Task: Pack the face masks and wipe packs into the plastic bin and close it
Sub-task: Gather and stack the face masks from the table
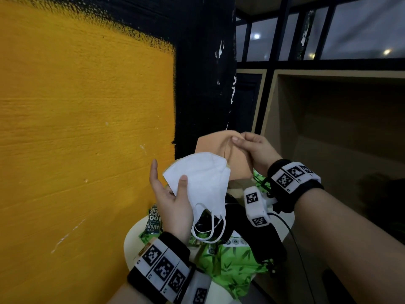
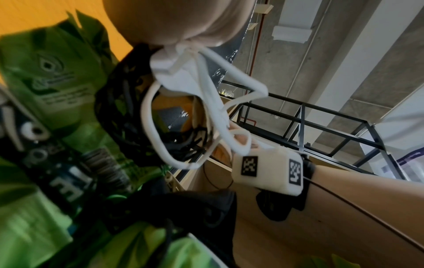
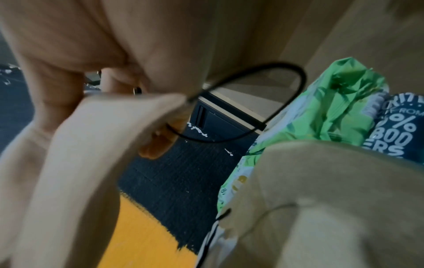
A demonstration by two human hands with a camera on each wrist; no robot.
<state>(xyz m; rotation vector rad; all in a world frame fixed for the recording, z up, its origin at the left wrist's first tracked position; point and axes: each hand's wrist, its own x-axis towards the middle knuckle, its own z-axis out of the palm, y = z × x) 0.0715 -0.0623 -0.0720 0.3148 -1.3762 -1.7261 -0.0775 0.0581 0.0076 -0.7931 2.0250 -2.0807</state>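
My left hand [image 1: 173,194] holds a white face mask [image 1: 201,178], thumb pressed on its front, and its white ear loops [image 2: 156,127] dangle below. My right hand [image 1: 252,148] pinches the top edge of a peach face mask [image 1: 217,145] just behind the white one; its black ear loop [image 3: 286,108] hangs free. Under both hands lie green wipe packs [image 1: 225,264] with a leaf print, a dark wipe pack [image 1: 153,222] and a black mask [image 1: 256,233]. No plastic bin is plainly visible.
The pile sits on a round pale surface [image 1: 131,240] against a yellow and black wall [image 1: 87,128]. An open wooden shelf compartment [image 1: 339,128] stands to the right. A beige mask [image 3: 332,199] lies on the packs in the right wrist view.
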